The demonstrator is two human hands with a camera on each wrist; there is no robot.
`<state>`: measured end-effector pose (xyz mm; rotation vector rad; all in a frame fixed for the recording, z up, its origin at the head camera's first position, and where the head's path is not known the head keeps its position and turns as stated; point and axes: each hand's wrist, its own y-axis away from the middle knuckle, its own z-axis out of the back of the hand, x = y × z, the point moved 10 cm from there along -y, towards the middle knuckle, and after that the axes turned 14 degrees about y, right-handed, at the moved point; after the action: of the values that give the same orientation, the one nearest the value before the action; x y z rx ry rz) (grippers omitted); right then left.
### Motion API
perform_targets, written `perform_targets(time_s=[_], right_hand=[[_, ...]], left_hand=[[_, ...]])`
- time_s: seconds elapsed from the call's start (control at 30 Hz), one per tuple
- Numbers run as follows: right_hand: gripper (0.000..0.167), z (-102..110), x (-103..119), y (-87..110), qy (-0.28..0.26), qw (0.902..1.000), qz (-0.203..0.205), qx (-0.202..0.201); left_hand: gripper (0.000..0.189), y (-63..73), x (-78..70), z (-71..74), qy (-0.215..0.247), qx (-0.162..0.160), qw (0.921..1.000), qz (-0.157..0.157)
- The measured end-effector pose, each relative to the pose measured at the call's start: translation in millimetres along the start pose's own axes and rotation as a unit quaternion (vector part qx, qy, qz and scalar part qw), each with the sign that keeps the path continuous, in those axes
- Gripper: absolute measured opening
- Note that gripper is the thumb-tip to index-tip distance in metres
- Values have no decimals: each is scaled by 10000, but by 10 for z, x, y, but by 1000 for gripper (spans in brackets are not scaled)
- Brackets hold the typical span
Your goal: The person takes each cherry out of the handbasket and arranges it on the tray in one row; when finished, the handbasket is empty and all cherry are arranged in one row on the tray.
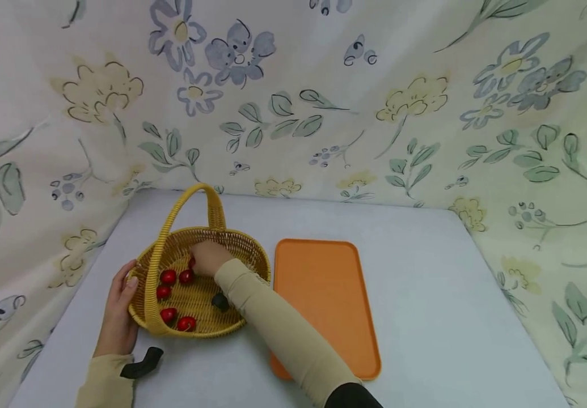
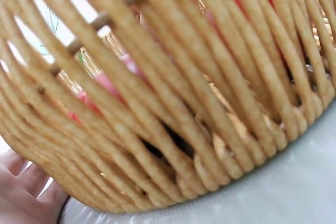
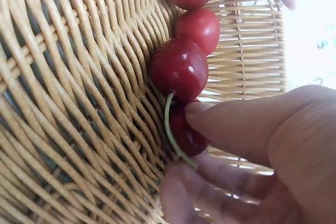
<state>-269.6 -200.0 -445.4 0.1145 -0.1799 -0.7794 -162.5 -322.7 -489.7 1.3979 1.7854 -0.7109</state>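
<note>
Right wrist: four cherries (image 3: 179, 70) in one basket (image 3: 94, 72), one in right hand's (image 3: 294, 137) near-closed pinch.

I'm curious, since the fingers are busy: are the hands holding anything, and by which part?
The right hand pinches a cherry by its round body. The left hand touches the basket at its rim; whether it grips can't be told.

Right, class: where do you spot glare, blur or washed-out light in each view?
Head: soft light, orange tray without strong glare; left wrist: basket weave slightly blurred; right wrist: bright glints on the large dark cherry, backdrop cloth washed out at the right edge.
</note>
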Motion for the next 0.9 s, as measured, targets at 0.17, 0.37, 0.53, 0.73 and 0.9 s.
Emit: perform_targets(time_s=[0.17, 0.37, 0.53, 0.73, 0.9], right_hand=[[21, 114, -114, 174, 93, 9994, 217, -259], [32, 649, -351, 939, -651, 9943, 116, -841], [28, 736, -780, 1812, -1806, 9742, -418, -1290], [31, 199, -1099, 2469, -1016, 9811, -1107, -1221], [32, -330, -1015, 2612, -1186, 9827, -1284, -617]], left_hand=[[45, -49, 126, -67, 81, 74, 9997, 199], [45, -93, 135, -89, 158, 73, 9997, 172], [47, -75, 147, -77, 315, 66, 9994, 103], [50, -49, 70, -44, 614, 99, 9979, -175], [51, -65, 20, -12, 820, 140, 9961, -301]])
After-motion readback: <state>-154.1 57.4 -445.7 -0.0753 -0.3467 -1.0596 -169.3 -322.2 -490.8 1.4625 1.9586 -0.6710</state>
